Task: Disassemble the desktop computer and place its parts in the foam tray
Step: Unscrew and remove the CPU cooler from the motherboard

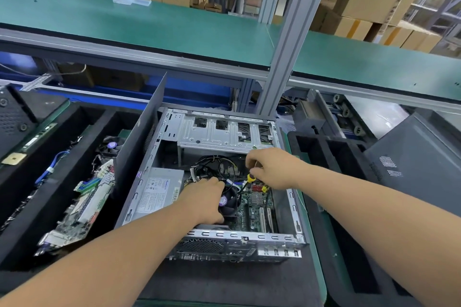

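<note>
- Desktop computer [212,182] lies open on its side on the worktop [316,244], centre frame; foam tray [57,182] just left of it, already holding a motherboard [82,207] and blue cable [51,169].
- Left hand [207,200] rests on the CPU fan [228,203], fingers curled over its top edge, gripping it.
- Right hand [272,169] clamped on a yellow-handled screwdriver [247,182], tip down near the fan's corner.
- Likely step: loosening a fan screw.
- Risks: driver tip slipping off the screw and gouging the board; loose black wires [214,167] beside the fan snagging if the fan is lifted while connected; freed screw dropping into the case.
</note>
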